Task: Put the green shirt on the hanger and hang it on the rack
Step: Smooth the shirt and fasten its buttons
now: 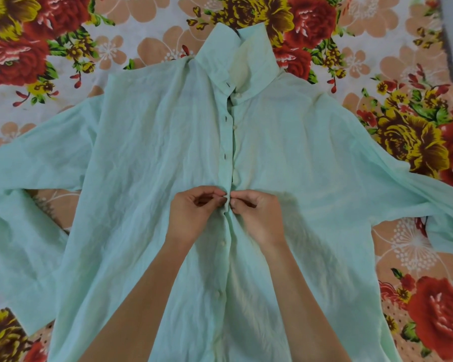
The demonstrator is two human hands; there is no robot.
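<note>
The green shirt is laid flat, front upward, on a floral bedsheet, with the collar raised at the far end and both sleeves spread outward. The button placket runs down the centre; the part above the hands is seen unfastened, while buttons below them appear closed. The placket is pinched at mid-chest by the left hand and the right hand, whose fingertips are closed narrowly on the fabric and meet there. Both forearms are extended over the lower shirt front.
</note>
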